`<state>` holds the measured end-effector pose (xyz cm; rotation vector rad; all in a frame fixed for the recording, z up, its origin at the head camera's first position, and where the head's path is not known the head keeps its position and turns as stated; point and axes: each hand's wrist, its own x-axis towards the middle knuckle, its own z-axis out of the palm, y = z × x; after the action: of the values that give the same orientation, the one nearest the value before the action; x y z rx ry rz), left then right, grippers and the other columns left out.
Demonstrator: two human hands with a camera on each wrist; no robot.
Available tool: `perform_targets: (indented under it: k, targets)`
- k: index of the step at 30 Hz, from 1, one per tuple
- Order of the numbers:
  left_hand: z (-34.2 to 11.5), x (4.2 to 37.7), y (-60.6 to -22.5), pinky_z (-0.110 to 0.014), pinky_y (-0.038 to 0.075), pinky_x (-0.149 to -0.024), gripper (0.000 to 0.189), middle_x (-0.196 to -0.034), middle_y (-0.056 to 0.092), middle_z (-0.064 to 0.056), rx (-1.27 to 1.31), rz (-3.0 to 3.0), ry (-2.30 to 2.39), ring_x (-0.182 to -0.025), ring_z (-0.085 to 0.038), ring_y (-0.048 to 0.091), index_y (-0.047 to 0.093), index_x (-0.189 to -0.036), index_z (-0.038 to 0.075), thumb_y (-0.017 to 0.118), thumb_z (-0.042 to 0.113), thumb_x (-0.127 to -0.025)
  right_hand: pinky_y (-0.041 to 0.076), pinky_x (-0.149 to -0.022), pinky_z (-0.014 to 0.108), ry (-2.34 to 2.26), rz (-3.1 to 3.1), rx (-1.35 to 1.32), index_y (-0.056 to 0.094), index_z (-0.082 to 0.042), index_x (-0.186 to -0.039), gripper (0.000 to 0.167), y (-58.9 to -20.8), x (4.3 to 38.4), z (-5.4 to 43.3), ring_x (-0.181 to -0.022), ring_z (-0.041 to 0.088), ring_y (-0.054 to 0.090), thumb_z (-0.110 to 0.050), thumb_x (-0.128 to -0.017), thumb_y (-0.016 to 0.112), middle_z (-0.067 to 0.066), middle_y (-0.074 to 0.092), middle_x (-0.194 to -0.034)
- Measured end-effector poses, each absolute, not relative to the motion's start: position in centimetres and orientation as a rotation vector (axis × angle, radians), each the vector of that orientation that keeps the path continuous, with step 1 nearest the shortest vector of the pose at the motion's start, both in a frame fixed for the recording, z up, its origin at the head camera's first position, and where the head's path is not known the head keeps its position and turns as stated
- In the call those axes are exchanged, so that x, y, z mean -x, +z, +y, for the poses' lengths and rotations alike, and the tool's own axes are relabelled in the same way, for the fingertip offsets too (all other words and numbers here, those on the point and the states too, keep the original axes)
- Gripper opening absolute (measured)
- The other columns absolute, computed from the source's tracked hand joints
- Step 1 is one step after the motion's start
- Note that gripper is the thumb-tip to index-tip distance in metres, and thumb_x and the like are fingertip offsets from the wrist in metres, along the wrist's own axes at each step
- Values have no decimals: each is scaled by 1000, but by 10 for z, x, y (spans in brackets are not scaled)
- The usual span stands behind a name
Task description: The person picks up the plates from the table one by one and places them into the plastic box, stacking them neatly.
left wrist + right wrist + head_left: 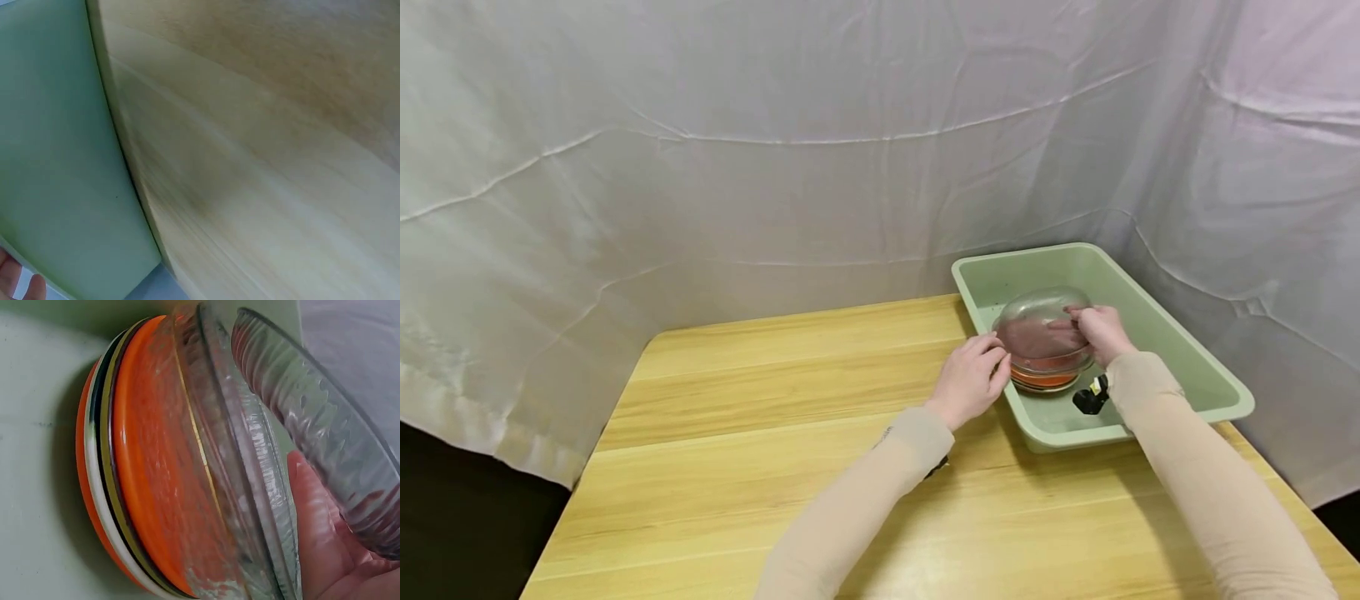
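My right hand (1101, 333) grips a clear ribbed glass bowl (1048, 304) by its edge, with fingers showing through the glass. The bowl tilts above a stack of dishes inside the green basin (1180, 342). In the right wrist view, the stack has clear glassware (250, 444) on top, then an orange plate (140, 456), with dark, olive, white and orange rims below. The held bowl stands apart from the stack at its near end. My left hand (973, 375) is at the basin's left rim, fingers loosely bent; whether it touches the bowl is hard to see.
The basin sits at the right of a wooden table (760, 450), near its back edge. A pale curtain (820, 192) hangs behind and at both sides. A black device with a yellow-white label (1092, 396) shows by the right wrist.
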<state>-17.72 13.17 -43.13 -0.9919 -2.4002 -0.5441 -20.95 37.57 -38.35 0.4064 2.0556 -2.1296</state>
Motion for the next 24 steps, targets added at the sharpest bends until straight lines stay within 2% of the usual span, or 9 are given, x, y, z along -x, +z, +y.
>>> perform_targets:
  k: [8,14,19,20,21,24]
  targets:
    - [135,177,-432,-24,49,-110,27,-120,72,1,928,-2397,-496,-122,-14,64,74,-100,17,49,24,-104,62,-62,23,-2060,2178,-369,42,3,-126,30,-388,212,374,-62,10,74,-1,-100,27,-6,74,-68]
    - [137,176,-433,-25,50,-107,26,-118,73,3,882,-2365,-449,-118,-13,66,74,-96,19,50,25,-103,63,-63,23,-2022,2242,-354,41,6,-126,32,-391,212,373,-62,9,74,1,-98,26,-8,74,-68]
    - [138,175,-433,-28,50,-109,26,-117,73,5,854,-2378,-436,-118,-12,66,74,-95,20,49,26,-103,60,-58,21,-1857,2470,-355,40,13,-137,47,-393,212,375,-60,3,70,3,-92,32,-12,70,-70]
    - [139,174,-432,-28,50,-110,26,-117,72,5,849,-2388,-436,-117,-11,66,74,-95,20,49,26,-103,58,-57,20,-1792,2544,-362,40,14,-139,51,-393,212,375,-60,2,67,3,-90,34,-12,69,-73]
    - [139,174,-432,-28,49,-110,26,-117,72,6,843,-2396,-435,-117,-11,66,74,-95,21,49,26,-103,57,-57,20,-1720,2617,-369,42,13,-141,54,-392,212,375,-61,2,66,2,-88,36,-5,72,-74]
    - [141,175,-432,-26,48,-112,27,-118,72,7,816,-2417,-423,-115,-10,66,73,-95,22,49,27,-103,51,-65,20,-1494,2802,-412,47,10,-142,56,-390,211,375,-71,5,61,-3,-87,42,8,74,-89]
